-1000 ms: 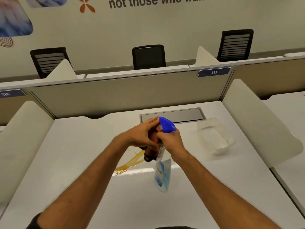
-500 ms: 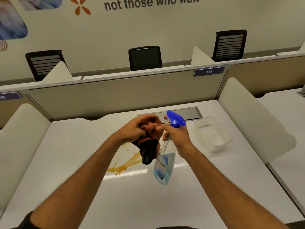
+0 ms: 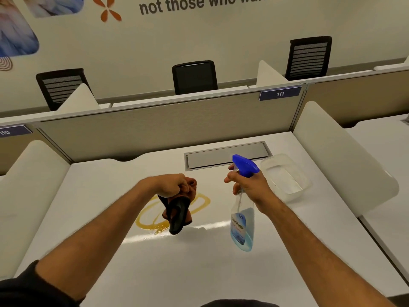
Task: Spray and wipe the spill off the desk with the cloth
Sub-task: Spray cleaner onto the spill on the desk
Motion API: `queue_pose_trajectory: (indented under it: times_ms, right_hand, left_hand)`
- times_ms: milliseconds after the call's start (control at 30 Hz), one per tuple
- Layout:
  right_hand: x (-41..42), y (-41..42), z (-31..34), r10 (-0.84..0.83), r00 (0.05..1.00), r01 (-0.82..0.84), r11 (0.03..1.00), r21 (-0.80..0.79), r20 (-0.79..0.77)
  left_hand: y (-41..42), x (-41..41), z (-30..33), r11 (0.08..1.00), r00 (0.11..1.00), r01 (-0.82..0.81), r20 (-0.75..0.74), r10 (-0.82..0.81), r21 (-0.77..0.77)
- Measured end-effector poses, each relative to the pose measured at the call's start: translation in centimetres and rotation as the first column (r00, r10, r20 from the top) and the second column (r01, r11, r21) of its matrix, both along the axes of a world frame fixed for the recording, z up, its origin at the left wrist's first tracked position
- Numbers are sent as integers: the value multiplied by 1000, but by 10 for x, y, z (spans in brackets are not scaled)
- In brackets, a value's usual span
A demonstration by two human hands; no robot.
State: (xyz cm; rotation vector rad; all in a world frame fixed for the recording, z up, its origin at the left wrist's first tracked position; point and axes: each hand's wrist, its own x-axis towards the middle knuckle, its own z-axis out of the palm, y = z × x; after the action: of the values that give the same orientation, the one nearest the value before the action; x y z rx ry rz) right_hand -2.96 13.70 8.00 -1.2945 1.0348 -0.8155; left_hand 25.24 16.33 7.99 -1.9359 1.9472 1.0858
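Seen from above, a left hand point(image 3: 171, 186) grips a bunched cloth point(image 3: 177, 214) over the yellow spill point(image 3: 150, 220) on a white desk point(image 3: 199, 269), while the right hand point(image 3: 250, 185) holds a spray bottle point(image 3: 242, 220) off to the side, so a spray from there could miss the spill.

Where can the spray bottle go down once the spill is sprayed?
Bare desk lies near the front edge, between the forearms, and left of the spill up to the side divider. The right rear is crowded: the clear tub sits beside the grommet panel, close to the bottle.
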Motion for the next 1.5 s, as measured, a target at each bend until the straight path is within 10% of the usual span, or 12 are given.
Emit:
queue_pose_trajectory:
  times_ms: [500, 800, 1500]
  right_hand:
    - [22, 27, 3, 180, 952, -203, 977, -71, -247]
    - [23, 28, 22, -11, 997, -1, 986, -169, -71]
    - [3, 19, 2, -214, 974, 208, 974, -86, -73]
  left_hand:
    - [-2, 50, 60, 970, 986, -102, -150, 70, -221]
    - [-5, 54, 134, 899, 865, -330, -475, 165, -289]
    - [-20, 36, 119, 911, 855, -327, -488, 173, -250]
